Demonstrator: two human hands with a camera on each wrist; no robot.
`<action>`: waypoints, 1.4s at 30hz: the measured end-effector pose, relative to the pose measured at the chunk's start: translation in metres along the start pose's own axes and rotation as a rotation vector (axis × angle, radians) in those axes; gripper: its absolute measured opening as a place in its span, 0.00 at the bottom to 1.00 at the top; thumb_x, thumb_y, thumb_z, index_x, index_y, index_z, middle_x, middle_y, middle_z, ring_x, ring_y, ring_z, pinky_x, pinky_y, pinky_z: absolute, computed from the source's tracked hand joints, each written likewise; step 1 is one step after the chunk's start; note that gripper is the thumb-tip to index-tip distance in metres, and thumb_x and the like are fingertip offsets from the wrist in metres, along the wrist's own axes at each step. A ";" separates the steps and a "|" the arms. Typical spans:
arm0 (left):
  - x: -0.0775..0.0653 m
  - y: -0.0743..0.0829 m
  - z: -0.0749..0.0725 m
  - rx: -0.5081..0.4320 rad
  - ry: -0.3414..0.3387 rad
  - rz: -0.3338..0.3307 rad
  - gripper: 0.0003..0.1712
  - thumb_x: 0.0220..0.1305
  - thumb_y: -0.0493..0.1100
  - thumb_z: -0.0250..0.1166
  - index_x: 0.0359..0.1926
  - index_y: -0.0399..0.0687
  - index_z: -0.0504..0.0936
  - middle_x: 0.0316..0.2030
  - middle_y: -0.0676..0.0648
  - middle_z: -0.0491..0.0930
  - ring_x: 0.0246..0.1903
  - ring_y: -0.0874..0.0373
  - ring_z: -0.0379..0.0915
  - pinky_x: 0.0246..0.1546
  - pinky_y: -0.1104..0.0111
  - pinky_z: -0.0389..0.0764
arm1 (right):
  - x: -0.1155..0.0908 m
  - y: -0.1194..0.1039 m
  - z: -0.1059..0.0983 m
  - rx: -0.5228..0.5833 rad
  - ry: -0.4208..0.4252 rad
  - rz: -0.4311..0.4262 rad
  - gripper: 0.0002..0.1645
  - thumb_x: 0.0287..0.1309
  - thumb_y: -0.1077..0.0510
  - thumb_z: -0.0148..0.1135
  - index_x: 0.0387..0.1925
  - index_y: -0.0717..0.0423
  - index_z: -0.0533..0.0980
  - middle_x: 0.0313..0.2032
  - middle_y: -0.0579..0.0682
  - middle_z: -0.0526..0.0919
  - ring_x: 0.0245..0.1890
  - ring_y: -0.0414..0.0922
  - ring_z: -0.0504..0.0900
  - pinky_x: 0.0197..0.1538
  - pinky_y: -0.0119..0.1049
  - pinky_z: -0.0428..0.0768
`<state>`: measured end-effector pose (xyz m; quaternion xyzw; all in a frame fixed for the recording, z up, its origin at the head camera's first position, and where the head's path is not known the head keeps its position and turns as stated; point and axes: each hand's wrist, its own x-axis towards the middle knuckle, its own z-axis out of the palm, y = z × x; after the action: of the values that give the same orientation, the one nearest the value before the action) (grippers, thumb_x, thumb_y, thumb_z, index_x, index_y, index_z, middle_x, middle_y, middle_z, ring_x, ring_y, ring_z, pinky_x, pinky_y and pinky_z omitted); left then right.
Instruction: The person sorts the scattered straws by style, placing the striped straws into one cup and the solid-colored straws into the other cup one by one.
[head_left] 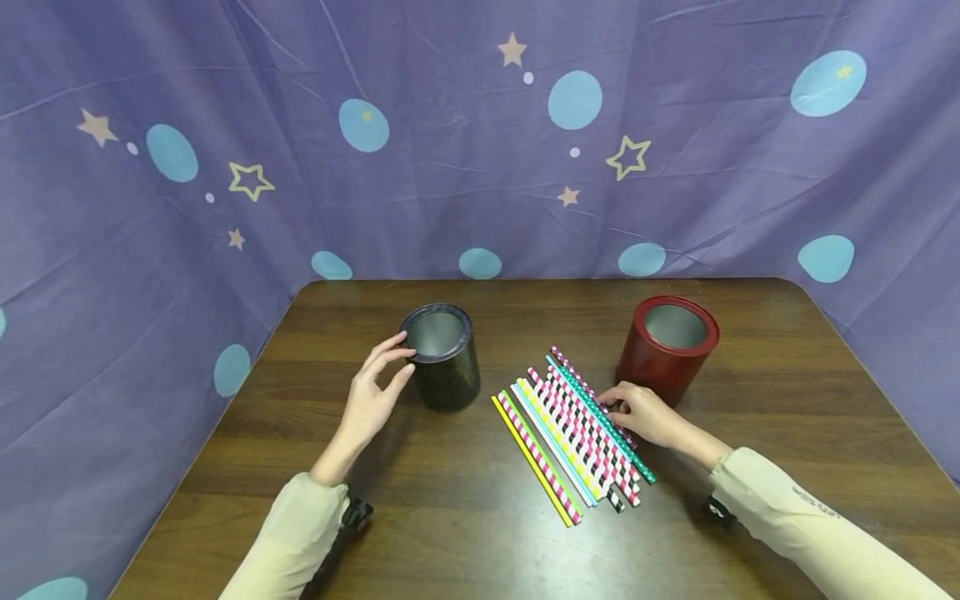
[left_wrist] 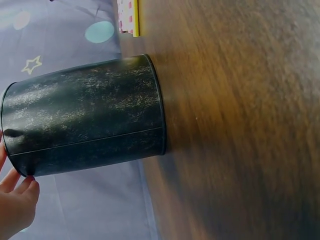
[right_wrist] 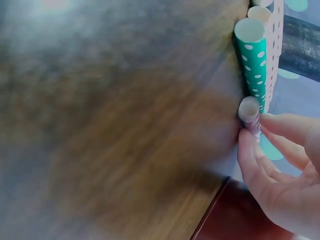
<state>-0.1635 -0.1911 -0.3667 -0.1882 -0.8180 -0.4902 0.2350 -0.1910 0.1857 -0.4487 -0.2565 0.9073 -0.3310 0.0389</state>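
Nearest the viewer, a pale left sleeve (head_left: 288, 533) and a pale right sleeve (head_left: 817, 517) extend over a brown wood-grain table (head_left: 450, 542), with a dark device (head_left: 357, 512) at the left cuff.

Beyond them, patterned straws (head_left: 558, 425) lie side by side on the table, slanting from near right to far left. A plain yellow straw (head_left: 531, 460) forms the left edge of the row; pink-striped, black-striped and light blue ones follow. Toward the right edge lies a teal straw (right_wrist: 254, 65) with white dots, and just beside it, outermost, a purple straw (right_wrist: 250, 112) with pale dots.

The right hand (head_left: 645, 414) grasps the purple straw between thumb and fingers. The right wrist view is blurred, so whether that straw is raised from the table cannot be confirmed.

The left hand (head_left: 371, 400) is unclenched, its fingers extended and touching the rim of a black can (head_left: 447, 379). This can stands upright, open end up, left of the straws.

A red can (head_left: 656, 362), also upright and open-topped, stands right of the straws, just behind the right hand.

Farthest, a purple curtain (head_left: 450, 208) with blue spots and stars hangs behind the table.
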 end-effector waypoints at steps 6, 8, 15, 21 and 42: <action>0.000 -0.005 0.004 -0.074 0.007 -0.047 0.10 0.53 0.26 0.59 0.39 0.27 0.75 0.53 0.31 0.67 0.55 0.41 0.62 0.55 0.73 0.65 | 0.003 0.001 0.002 -0.017 -0.013 0.007 0.13 0.48 0.68 0.60 0.39 0.62 0.78 0.31 0.52 0.76 0.25 0.40 0.69 0.28 0.29 0.73; 0.001 -0.007 0.006 -0.106 0.008 -0.052 0.09 0.53 0.26 0.58 0.38 0.26 0.74 0.54 0.30 0.66 0.56 0.41 0.61 0.56 0.76 0.63 | 0.004 0.001 0.002 -0.017 -0.018 0.005 0.13 0.47 0.68 0.60 0.39 0.62 0.78 0.29 0.51 0.75 0.26 0.41 0.69 0.28 0.29 0.72; 0.002 -0.011 0.008 -0.201 0.024 -0.066 0.09 0.53 0.24 0.57 0.37 0.23 0.72 0.55 0.29 0.64 0.57 0.40 0.58 0.57 0.65 0.63 | 0.010 0.000 0.001 -0.006 -0.042 -0.007 0.13 0.47 0.69 0.60 0.38 0.64 0.77 0.23 0.47 0.74 0.24 0.39 0.68 0.25 0.28 0.70; 0.002 -0.013 0.009 -0.239 0.027 -0.072 0.08 0.53 0.23 0.56 0.37 0.22 0.71 0.55 0.28 0.62 0.58 0.40 0.57 0.57 0.67 0.63 | 0.010 -0.004 0.000 0.001 -0.030 0.013 0.14 0.48 0.69 0.58 0.40 0.64 0.77 0.24 0.48 0.74 0.23 0.39 0.68 0.24 0.28 0.71; 0.001 -0.017 0.010 -0.296 0.015 -0.076 0.08 0.55 0.23 0.54 0.37 0.21 0.70 0.56 0.27 0.61 0.58 0.38 0.55 0.56 0.73 0.64 | 0.014 -0.020 -0.005 0.126 0.070 -0.012 0.16 0.50 0.69 0.59 0.43 0.63 0.75 0.29 0.53 0.78 0.21 0.39 0.72 0.21 0.28 0.74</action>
<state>-0.1751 -0.1899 -0.3821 -0.1859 -0.7415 -0.6155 0.1918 -0.1953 0.1685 -0.4308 -0.2473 0.8838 -0.3967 0.0211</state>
